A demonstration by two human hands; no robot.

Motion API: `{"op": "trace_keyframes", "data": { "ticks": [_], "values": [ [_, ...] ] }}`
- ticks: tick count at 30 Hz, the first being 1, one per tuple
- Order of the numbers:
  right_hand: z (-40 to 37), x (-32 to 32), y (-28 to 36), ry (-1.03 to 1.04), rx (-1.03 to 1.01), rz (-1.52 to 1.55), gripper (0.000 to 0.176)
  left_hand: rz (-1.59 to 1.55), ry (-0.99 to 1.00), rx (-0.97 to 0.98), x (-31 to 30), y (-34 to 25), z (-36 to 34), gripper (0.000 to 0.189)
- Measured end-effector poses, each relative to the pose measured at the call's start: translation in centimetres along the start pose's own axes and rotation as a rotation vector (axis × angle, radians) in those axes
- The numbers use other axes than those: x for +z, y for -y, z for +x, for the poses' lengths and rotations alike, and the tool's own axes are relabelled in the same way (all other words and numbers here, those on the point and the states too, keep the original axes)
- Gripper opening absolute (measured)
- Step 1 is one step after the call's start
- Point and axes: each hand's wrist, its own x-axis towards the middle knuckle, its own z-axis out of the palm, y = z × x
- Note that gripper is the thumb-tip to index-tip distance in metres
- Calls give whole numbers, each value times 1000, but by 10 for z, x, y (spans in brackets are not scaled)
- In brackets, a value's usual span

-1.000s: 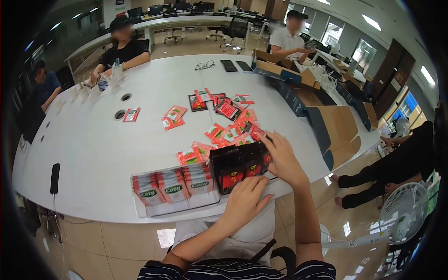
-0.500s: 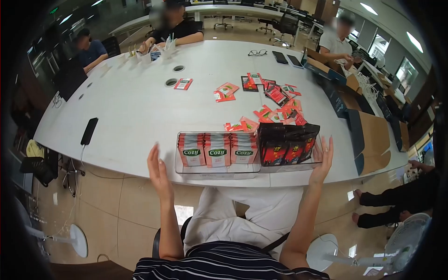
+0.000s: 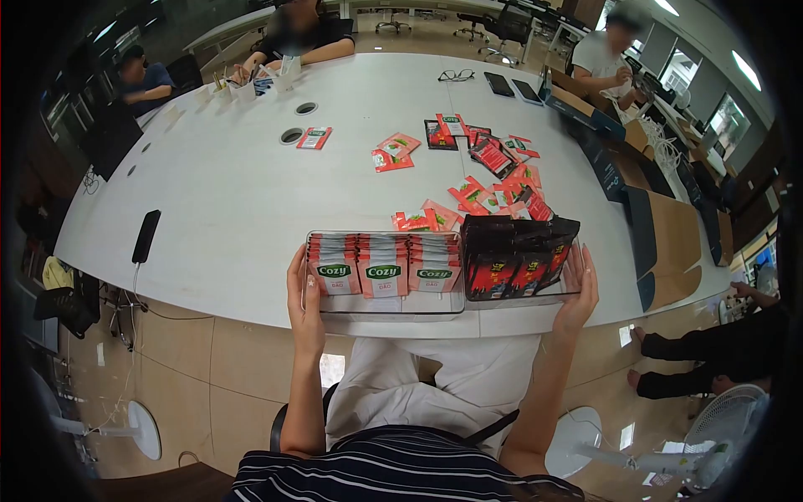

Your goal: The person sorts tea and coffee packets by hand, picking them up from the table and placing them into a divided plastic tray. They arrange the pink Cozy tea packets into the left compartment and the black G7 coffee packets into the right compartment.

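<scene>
Two clear plastic bins stand side by side at the table's near edge. The left bin (image 3: 393,316) holds three rows of pink and white Cozy sachets (image 3: 384,272), packed upright. In the right bin (image 3: 519,302) are rows of black and red packets (image 3: 529,269), leaning a little. My left hand (image 3: 304,293) grips the left bin's outer end, its thumb at the front corner and its fingers along the side. My right hand (image 3: 580,291) clasps the right bin's outer end, with fingers up along the wall.
Loose pink sachets (image 3: 473,197) and black-red packets (image 3: 493,156) lie scattered beyond the bins. Open cardboard boxes (image 3: 665,243) line the right side. A phone with a cable (image 3: 146,237) lies at left, and glasses (image 3: 456,75) farther back. Several other people sit around the table.
My left hand has moved right, from beside the left bin onto its outer end. The left bin has shifted slightly left in view. My right hand stays at the right bin.
</scene>
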Motion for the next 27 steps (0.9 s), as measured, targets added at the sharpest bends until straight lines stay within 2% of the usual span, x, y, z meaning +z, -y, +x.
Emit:
{"op": "trace_keyframes", "data": {
  "ticks": [3, 6, 9, 11, 14, 19, 22, 25, 27],
  "values": [
    [-2, 4, 5, -66, -25, -77, 45, -3, 38, 52, 3, 9, 5, 53],
    [1, 5, 4, -129, -57, -99, 43, -61, 39, 5, 13, 8, 7, 52],
    [-1, -4, -3, -211, -103, -149, 39, 43, 35, -27, 22, -2, 8, 55],
    [0, -9, -9, -276, -181, -198, 36, -9, 68, -11, 25, 2, 10, 53],
    [-2, -1, -1, -388, -159, -175, 33, -87, 97, -26, 33, 5, 8, 53],
    [0, -4, -3, -415, -170, -163, 32, 28, 91, 5, 45, 4, 9, 57],
    [-2, -5, -5, -415, -161, -165, 32, -256, 92, -79, 36, 11, 18, 59],
    [-2, -7, -4, -403, -149, -174, 33, -303, 152, -270, 16, -7, 48, 64],
    [-1, -7, -3, -399, -148, -167, 33, -145, 250, -175, 4, -6, 77, 49]
  ]
}}
